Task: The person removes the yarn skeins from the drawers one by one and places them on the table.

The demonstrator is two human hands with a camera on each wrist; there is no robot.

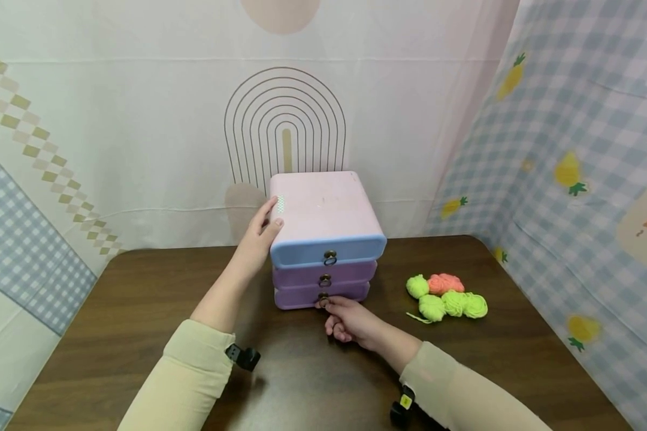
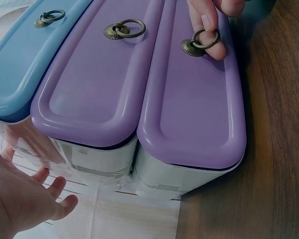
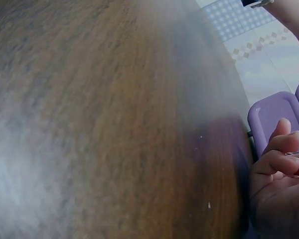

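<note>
A small three-drawer box (image 1: 323, 203) with a pale pink top stands in the middle of the table. Its top drawer (image 1: 302, 254) is blue; the middle drawer (image 1: 296, 276) and bottom drawer (image 1: 296, 297) are purple, all pushed in. Each front carries a bronze ring pull. My left hand (image 1: 256, 242) rests against the box's upper left edge, fingers extended along the side and thumb near the top. My right hand (image 1: 356, 323) is at the bottom drawer, with thumb and index finger gripping its ring pull (image 2: 205, 39). In the left wrist view the fingertip shows through the ring.
Several balls of yarn lie right of the box: neon green yarn (image 1: 454, 304) and coral yarn (image 1: 445, 284). Behind the brown wooden table (image 1: 156, 287) hangs a patterned cloth (image 1: 156, 149), with a checked cloth (image 1: 571, 179) along the right side.
</note>
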